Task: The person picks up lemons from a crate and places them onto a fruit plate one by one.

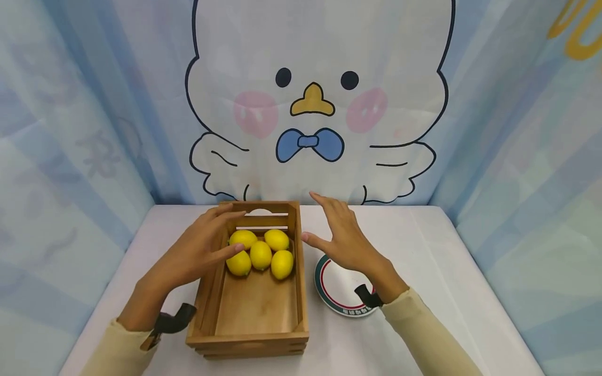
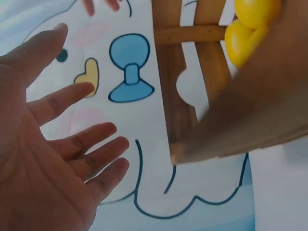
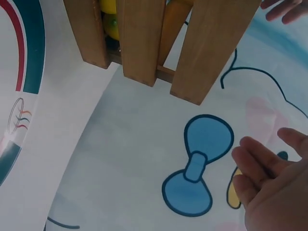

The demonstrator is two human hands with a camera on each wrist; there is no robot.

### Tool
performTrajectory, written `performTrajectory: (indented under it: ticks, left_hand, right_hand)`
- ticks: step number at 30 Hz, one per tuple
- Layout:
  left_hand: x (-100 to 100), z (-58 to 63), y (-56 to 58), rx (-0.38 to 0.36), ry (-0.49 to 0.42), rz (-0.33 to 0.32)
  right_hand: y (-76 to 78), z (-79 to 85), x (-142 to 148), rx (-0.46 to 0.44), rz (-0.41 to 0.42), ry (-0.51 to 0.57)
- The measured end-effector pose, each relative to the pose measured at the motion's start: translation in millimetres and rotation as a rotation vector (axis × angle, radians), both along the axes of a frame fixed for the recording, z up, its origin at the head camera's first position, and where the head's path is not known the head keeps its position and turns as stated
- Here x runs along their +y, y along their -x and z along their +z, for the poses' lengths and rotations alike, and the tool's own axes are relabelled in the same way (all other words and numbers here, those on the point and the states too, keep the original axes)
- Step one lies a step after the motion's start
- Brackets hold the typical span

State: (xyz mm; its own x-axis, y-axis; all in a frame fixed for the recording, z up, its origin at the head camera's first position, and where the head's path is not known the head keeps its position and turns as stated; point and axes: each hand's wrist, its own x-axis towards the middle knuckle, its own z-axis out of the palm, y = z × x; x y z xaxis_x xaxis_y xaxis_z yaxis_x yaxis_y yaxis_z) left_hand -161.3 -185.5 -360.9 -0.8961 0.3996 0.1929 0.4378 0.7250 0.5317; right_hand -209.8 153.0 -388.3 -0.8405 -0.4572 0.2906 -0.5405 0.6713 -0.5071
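Note:
A slatted wooden crate (image 1: pixel 256 318) stands on the table, with several yellow lemons (image 1: pixel 261 255) gathered in its far half. My left hand (image 1: pixel 199 250) hovers over the crate's left wall, fingers extended and thumb over a lemon. In the left wrist view that hand (image 2: pixel 62 130) shows its palm with spread fingers and nothing in them. To the right of the crate, my right hand (image 1: pixel 348 237) is raised with straight, parted fingers, also holding nothing. Below it lies a white plate (image 1: pixel 336 284) with a green and red rim, partly hidden by the wrist.
A white cloth covers the table (image 1: pixel 451 313). Behind it hangs a curtain (image 1: pixel 320 172) printed with a cartoon bird, and blue patterned curtains (image 1: pixel 531 156) enclose both sides. Black straps sit on both wrists, below beige sleeves (image 1: pixel 428 334).

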Motion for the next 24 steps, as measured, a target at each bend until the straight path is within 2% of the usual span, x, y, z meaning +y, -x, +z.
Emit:
performTrajectory:
  ticks: [5,10,15,24]
  left_hand:
    - [-18,-3.0,-6.7,-0.049,-0.063,-0.008]
    - [-35,-12.2,-11.2,-0.072,-0.108,-0.009]
    - [-49,-28.5,-9.7,-0.112,-0.220,-0.061]
    - [-64,-63.7,-5.0,-0.242,-0.375,-0.099]
  right_hand:
    - [1.1,0.7,-7,-0.035,0.032,0.033]
    - [2.2,1.9,-15,-0.058,0.083,0.048]
    - [5.1,1.8,-21,-0.088,0.138,0.078]
    - [13.8,1.1,-29,-0.100,0.238,0.097]
